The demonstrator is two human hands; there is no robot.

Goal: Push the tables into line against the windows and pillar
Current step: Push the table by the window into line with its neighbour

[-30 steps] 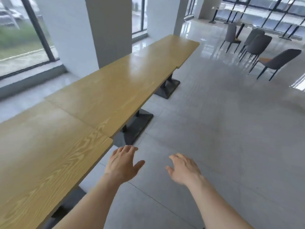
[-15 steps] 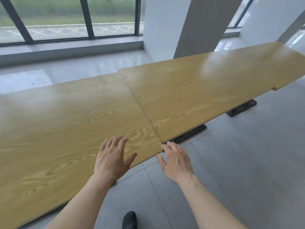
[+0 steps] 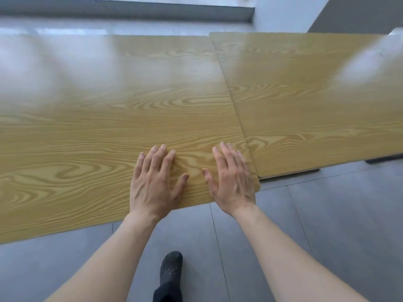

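Observation:
Two wood-grain tables stand side by side. The near table (image 3: 98, 131) fills the left and middle of the view; its front edge sticks out further toward me than that of the right table (image 3: 316, 101). My left hand (image 3: 153, 184) lies flat, fingers spread, on the near table's front right part. My right hand (image 3: 232, 182) rests flat beside it at the table's front right corner, next to the seam between the tables. Neither hand holds anything.
A white pillar (image 3: 287, 12) stands behind the right table, and a grey window sill (image 3: 130, 9) runs behind the left one. Grey tiled floor (image 3: 327, 225) lies in front. My black shoe (image 3: 171, 271) is below the hands. A dark table base (image 3: 386, 159) shows at right.
I have turned to face the tables squarely and stepped closer. Both hands moved forward from above the floor onto the near table's front right corner.

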